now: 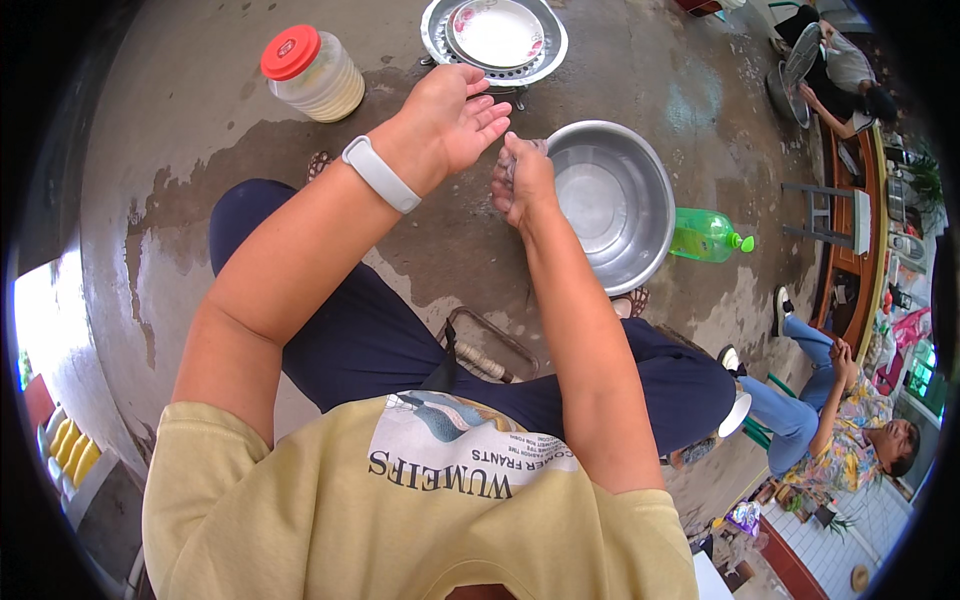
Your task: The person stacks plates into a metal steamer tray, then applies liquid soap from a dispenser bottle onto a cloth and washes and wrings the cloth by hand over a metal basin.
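My left hand (457, 124), with a pale band (381, 174) on the wrist, is held palm up and holds nothing. Close beside it, my right hand (531, 176) is closed around a wet greyish cloth or scrubber (510, 163), mostly hidden by the fingers. Right of that hand, a metal basin (600, 199) stands on the wet floor, its bottom bare. A green pump bottle (703, 235) lies against the basin's right side. Beyond my left hand, a metal colander (556, 49) holds stacked white plates (499, 34) with a red flower pattern.
A clear plastic jar (330, 90) with a red lid (291, 52) stands left of the colander. Below my lap is a metal-framed stool (491, 356). At right, one person (840, 442) sits with clasped hands; another (847, 71) handles a large pot (787, 94). A grey stool (832, 217) stands between them.
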The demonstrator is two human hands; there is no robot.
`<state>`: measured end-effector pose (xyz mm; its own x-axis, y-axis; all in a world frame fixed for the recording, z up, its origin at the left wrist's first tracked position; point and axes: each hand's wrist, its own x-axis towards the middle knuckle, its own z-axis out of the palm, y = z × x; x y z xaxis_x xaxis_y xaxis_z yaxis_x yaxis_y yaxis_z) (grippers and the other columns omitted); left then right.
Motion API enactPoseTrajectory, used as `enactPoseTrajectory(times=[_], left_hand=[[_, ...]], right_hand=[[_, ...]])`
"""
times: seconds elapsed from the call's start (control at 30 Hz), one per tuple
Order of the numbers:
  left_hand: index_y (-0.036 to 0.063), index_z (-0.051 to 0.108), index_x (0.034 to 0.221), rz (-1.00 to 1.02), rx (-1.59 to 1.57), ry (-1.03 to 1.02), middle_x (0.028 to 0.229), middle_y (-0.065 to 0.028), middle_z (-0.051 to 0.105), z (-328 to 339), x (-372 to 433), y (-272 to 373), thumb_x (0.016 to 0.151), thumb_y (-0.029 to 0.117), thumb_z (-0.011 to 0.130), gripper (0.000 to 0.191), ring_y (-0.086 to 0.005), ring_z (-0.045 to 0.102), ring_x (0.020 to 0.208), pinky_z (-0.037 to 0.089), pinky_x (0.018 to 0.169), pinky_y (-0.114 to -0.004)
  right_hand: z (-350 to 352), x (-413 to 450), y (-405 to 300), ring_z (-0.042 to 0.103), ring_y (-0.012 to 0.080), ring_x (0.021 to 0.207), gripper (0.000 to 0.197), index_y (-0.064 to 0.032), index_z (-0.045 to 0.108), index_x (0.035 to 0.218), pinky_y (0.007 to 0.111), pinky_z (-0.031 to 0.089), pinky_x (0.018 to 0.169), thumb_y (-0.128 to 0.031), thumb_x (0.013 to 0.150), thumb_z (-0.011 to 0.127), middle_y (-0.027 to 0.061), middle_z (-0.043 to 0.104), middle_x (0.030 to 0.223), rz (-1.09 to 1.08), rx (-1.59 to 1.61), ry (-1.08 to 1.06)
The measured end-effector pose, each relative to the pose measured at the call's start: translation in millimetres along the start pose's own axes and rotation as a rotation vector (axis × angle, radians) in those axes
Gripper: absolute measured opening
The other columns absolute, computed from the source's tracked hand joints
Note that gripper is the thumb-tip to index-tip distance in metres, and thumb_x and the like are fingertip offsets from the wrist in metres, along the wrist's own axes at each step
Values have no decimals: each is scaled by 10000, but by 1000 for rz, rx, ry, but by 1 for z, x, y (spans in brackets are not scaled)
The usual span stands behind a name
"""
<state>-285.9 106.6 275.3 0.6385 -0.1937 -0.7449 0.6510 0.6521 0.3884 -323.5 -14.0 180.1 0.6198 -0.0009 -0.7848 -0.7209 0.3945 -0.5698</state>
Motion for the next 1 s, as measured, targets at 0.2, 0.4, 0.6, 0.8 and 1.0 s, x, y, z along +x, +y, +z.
enactPoseTrajectory(times=[0.2,0.4,0.6,0.8,1.0], left_hand=[[-21,343,1231,-6,-4,-4,1277,-175,340,-2,-1,1,884,188,404,409,-263,399,1161,349,986,-361],[-21,339,1240,-28,38,2,1287,-180,338,-9,3,-5,882,188,410,420,-266,388,1178,347,985,-359],[-24,333,1249,-9,37,-14,1283,-206,354,-12,5,9,887,191,407,427,-276,406,1158,364,964,-362],[-29,384,1169,146,-35,-31,1167,-187,447,-18,15,33,890,179,398,348,-268,455,1088,410,911,-348],[-15,467,1060,-10,139,-11,1122,-164,473,-16,16,3,870,169,453,265,-246,505,1005,452,851,-329]], right_hand=[[1,-4,-2,321,109,345,304,-156,410,601,250,166,330,-329,819,531,-17,348,454,-15,3,-53],[-16,-12,-3,502,174,455,296,-112,493,784,277,389,357,-401,843,511,63,521,614,83,122,-186],[-48,-37,-11,600,304,756,339,-75,482,1001,457,519,656,-368,836,522,135,579,863,47,301,-395],[-85,-71,-28,500,378,1056,503,-39,385,1238,546,404,887,-155,762,496,178,478,1159,6,318,-574],[-103,-99,-26,520,356,1027,489,-39,361,1236,518,421,878,-152,785,513,167,510,1091,6,260,-548]])
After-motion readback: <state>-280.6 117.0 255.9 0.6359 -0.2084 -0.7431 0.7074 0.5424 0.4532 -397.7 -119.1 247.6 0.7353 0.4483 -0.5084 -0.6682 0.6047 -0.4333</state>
